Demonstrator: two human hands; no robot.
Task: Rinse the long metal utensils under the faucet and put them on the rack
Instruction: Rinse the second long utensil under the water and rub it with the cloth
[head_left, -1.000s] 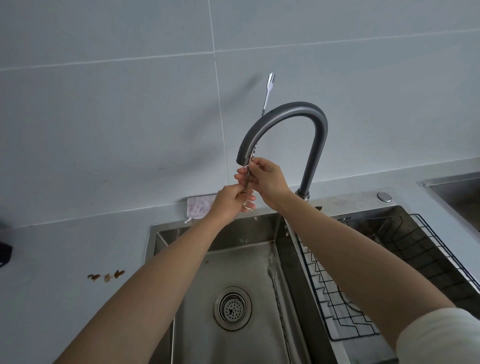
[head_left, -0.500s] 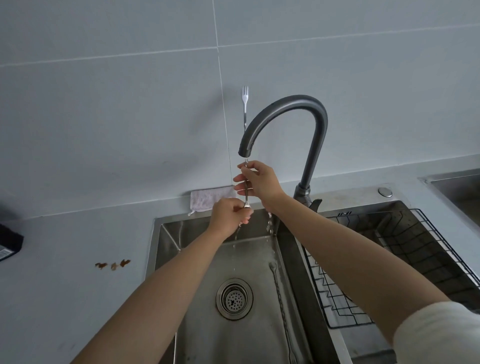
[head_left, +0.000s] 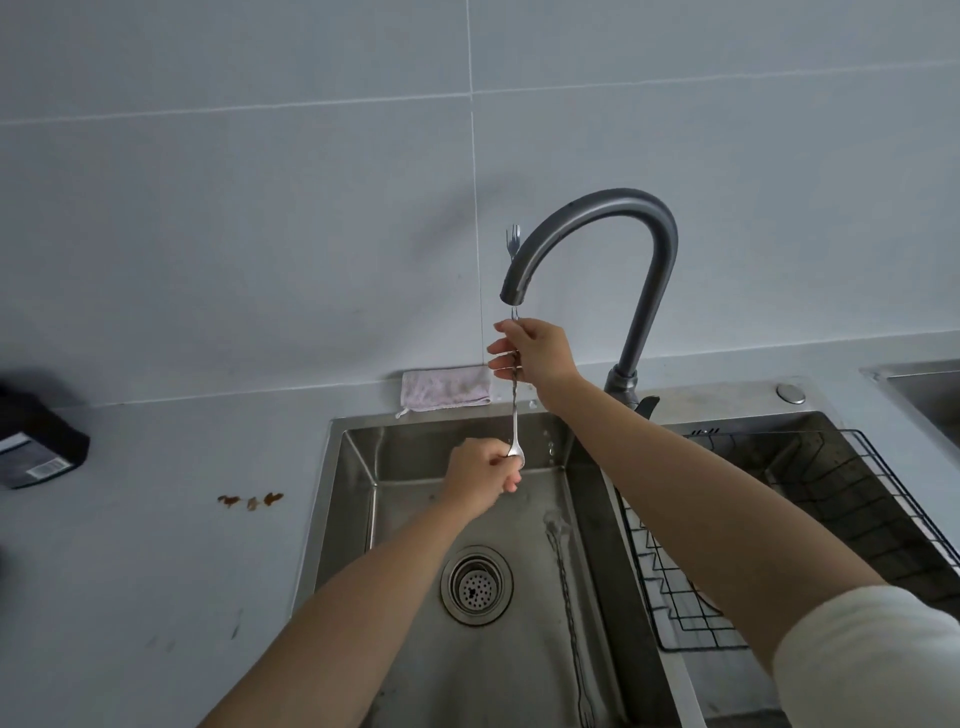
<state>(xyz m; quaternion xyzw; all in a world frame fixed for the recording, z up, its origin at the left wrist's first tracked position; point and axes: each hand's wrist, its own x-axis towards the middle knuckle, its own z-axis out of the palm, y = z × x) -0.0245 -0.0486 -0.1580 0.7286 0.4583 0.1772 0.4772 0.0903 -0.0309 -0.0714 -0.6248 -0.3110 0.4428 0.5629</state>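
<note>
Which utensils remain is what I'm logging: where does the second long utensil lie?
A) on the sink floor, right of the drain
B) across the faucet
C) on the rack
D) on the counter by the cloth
A: the second long utensil lies on the sink floor right of the drain, apart from the held utensil.

Single head view, wide-angle, close, facing forward-down toward faucet (head_left: 602, 200), sink (head_left: 358, 467).

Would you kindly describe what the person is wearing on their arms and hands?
The left hand and right hand are bare, with no gloves, rings or watch showing. Both forearms are uncovered. A white sleeve covers the right arm above the elbow; no sleeve shows on the left arm.
</note>
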